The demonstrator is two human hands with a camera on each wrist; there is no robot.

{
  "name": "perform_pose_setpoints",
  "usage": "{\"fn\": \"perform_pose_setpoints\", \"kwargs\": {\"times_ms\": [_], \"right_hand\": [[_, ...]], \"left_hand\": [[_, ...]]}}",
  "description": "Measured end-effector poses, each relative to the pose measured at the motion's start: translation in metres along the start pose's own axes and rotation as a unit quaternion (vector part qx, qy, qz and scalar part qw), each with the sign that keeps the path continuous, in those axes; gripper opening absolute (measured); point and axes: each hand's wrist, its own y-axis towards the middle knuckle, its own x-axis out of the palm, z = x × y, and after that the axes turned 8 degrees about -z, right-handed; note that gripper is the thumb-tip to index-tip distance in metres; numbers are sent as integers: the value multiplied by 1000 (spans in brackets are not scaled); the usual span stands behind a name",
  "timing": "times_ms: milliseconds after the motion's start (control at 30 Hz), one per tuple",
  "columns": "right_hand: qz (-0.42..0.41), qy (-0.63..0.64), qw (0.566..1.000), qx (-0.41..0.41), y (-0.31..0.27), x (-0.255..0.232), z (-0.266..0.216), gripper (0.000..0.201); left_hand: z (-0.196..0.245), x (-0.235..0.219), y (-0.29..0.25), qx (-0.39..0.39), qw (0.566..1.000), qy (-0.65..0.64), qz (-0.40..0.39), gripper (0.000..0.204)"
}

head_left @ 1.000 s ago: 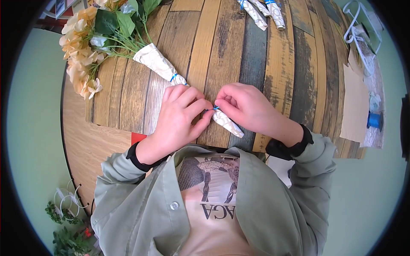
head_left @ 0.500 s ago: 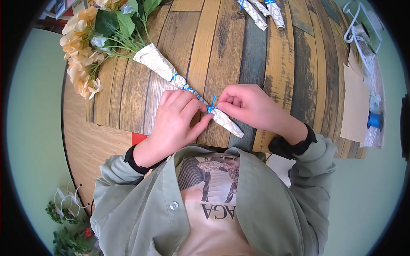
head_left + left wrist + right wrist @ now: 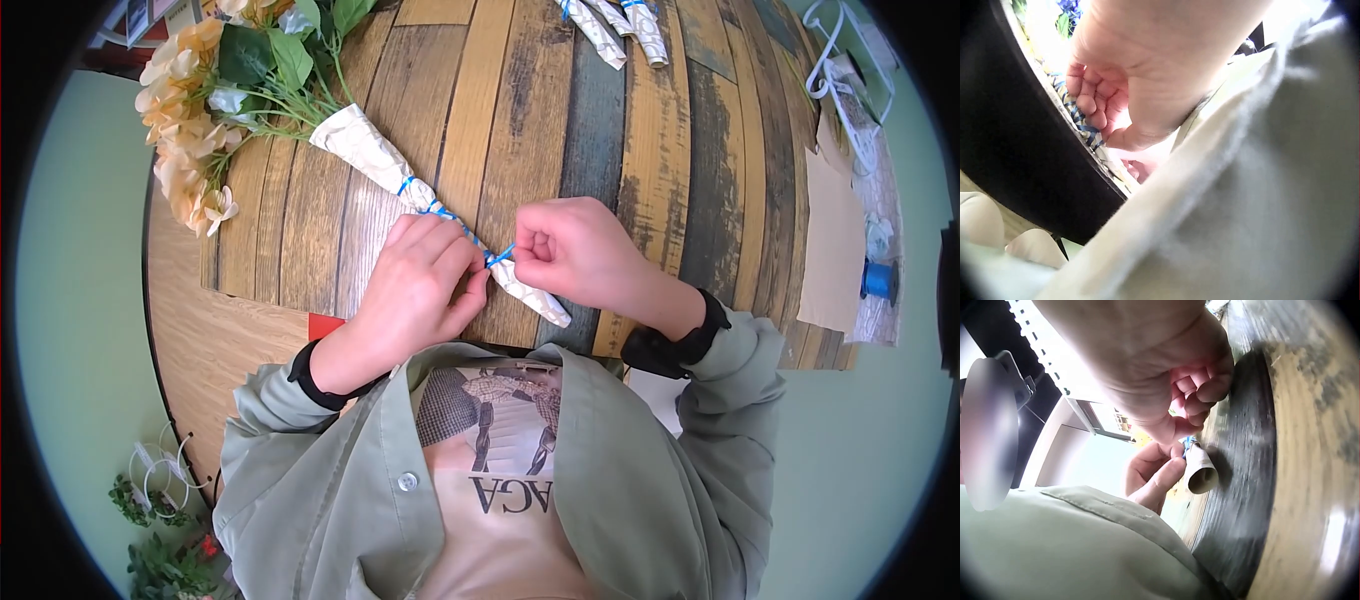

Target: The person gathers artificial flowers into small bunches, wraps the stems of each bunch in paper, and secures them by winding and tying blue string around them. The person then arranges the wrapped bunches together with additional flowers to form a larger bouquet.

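Observation:
A bouquet wrapped in patterned white paper (image 3: pixel 362 148) lies diagonally on the table, with blue ribbon (image 3: pixel 502 254) crisscrossed round its narrow part. My left hand (image 3: pixel 425 280) pinches the ribbon at the wrap with thumb and forefinger. Just right of it, my right hand (image 3: pixel 590 255) pinches a short ribbon end, held taut between the two hands. In the right wrist view the wrap's hollow end (image 3: pixel 1202 477) shows beside the left hand (image 3: pixel 1155 475). Ribbon lacing (image 3: pixel 1088 134) runs below the left fingers in the left wrist view. Peach flowers (image 3: pixel 185 130) fan out at the upper left.
More wrapped paper cones (image 3: pixel 600 35) lie at the table's far edge. On the right are brown paper (image 3: pixel 832 245), a blue ribbon spool (image 3: pixel 880 281) and a white wire frame (image 3: pixel 850 90). The wooden table's (image 3: pixel 520 335) near edge is close to the body.
The loops and ends that stood up at the tie half a second ago are now drawn into a short straight strand. The right hand's fingers have curled in more, and the left hand moved slightly left.

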Motion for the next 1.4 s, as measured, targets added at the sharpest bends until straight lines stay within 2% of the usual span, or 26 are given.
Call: {"fn": "perform_pose_setpoints", "kwargs": {"times_ms": [200, 267, 300, 333, 367, 433, 467, 533, 567, 600, 633, 700, 733, 767, 800, 867, 1033, 1100, 1333, 1400], "right_hand": [[18, -19, 1000, 2, 1, 3, 2, 11], [19, -25, 999, 7, -3, -8, -1, 12], [-17, 32, 998, 51, -7, -21, -4, 13], [-53, 89, 990, 94, -10, -31, -7, 14], [-50, 82, 991, 92, -12, -34, -7, 14], [-35, -26, 994, 103, -18, -31, -8, 19], [-25, -97, 993, 61, -19, -24, -12, 22], [-33, -115, 992, 48, -18, -12, -25, 22], [-46, -124, 991, 37, -17, -6, -30, 22], [-7, -166, 986, 7, -17, 1, -33, 21], [-2, -170, 985, 6, -15, 4, -34, 21], [41, -107, 993, 30, -12, 9, -34, 17], [42, -112, 992, 31, -11, 10, -32, 17], [35, -64, 997, 27, -10, 8, -29, 15], [28, -16, 999, 24, -10, 6, -28, 12], [37, -39, 999, 8, -10, 4, -31, 11], [86, -94, 991, -34, -13, 8, -25, 10], [70, -61, 996, 1, -14, 7, -21, 13], [76, -17, 997, 24, -9, 4, -26, 14], [45, 47, 995, 81, -7, 1, -29, 16]], "left_hand": [[-5, 5, -3, 23, 999, 13, 20, 16], [-15, -1, -8, 54, 998, -10, -17, 19], [-15, -13, -9, 59, 998, -7, -12, 19], [-12, -31, -11, -2, 999, -38, -31, 19], [-12, -44, -15, -63, 994, -68, -49, 20], [-20, -55, -22, -71, 994, -77, -24, 18], [-25, -58, -25, -107, 991, -79, -13, 16], [-34, -57, -29, -144, 987, -77, 4, 12], [-35, -56, -28, -139, 987, -75, 7, 12], [-33, -53, -27, -87, 994, -58, 26, 11], [-30, -52, -24, -35, 998, -41, 44, 11], [-24, -47, -16, 5, 998, -53, 33, 12], [-21, -44, -12, 21, 998, -51, 23, 12], [-18, -40, -7, 37, 998, -50, 13, 13], [-16, -36, -2, 39, 998, -52, 19, 13], [-15, -29, 4, 59, 997, -44, -33, 15], [-15, -25, 18, 72, 993, -71, -67, 17], [-16, -23, 21, 73, 992, -75, -71, 17], [-20, -25, 30, 59, 994, -61, -74, 14], [-23, -25, 32, 55, 993, -63, -84, 14]]}}
